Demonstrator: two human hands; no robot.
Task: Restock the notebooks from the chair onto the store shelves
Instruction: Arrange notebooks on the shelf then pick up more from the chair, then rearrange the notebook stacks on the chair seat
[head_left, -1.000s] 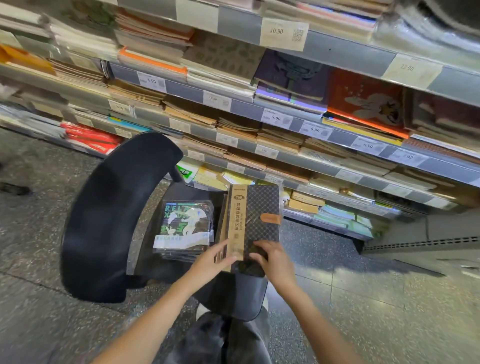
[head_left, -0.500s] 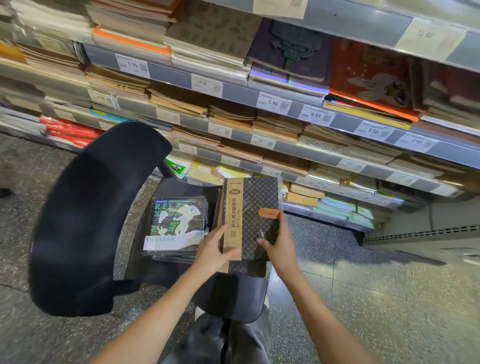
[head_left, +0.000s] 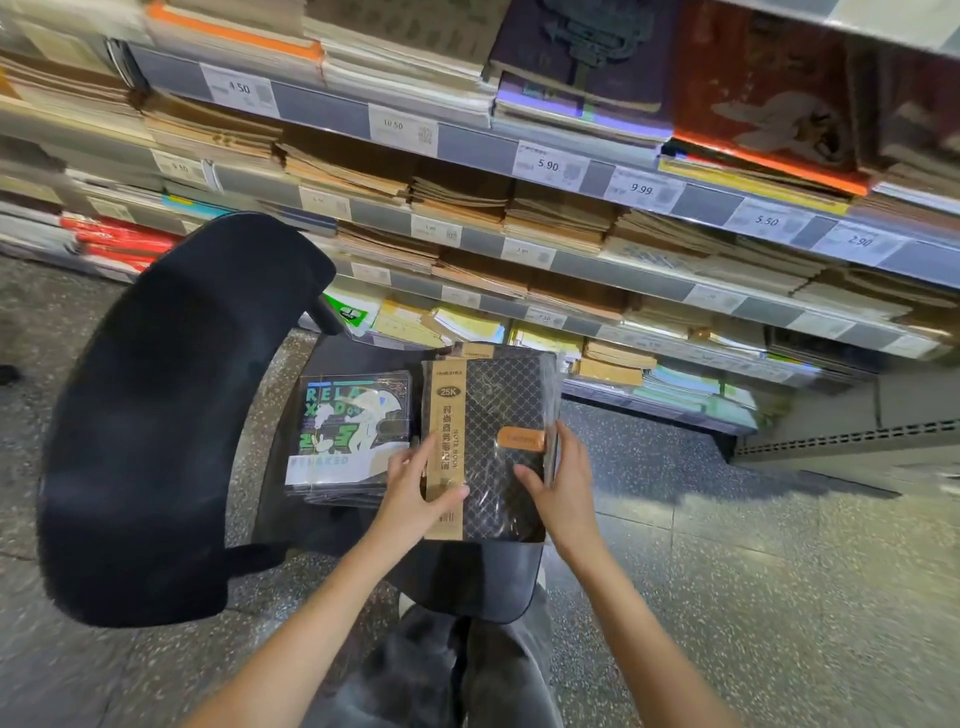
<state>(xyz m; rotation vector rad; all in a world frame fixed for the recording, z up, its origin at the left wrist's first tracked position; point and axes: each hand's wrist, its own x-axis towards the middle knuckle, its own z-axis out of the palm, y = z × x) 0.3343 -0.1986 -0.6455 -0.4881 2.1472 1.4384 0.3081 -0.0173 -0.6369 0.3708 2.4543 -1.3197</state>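
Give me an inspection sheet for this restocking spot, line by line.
Surface: black chair seat, partly covered by stock.
Job's things: black diamond-pattern notebooks in a stack; green "RELAX" notebooks stacked beside it on the seat.
Clutter: nothing seen.
Hands: left hand grips the kraft band edge of the top black notebook; right hand grips its right edge.
Cables: nothing seen.
Surroundings: store shelves packed with notebooks, price tags along the rails; speckled floor.

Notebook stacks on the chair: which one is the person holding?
The black diamond-patterned notebook stack, with the tan "25K" band; both hands grip it. The "RELAX" cover stack beside it lies untouched.
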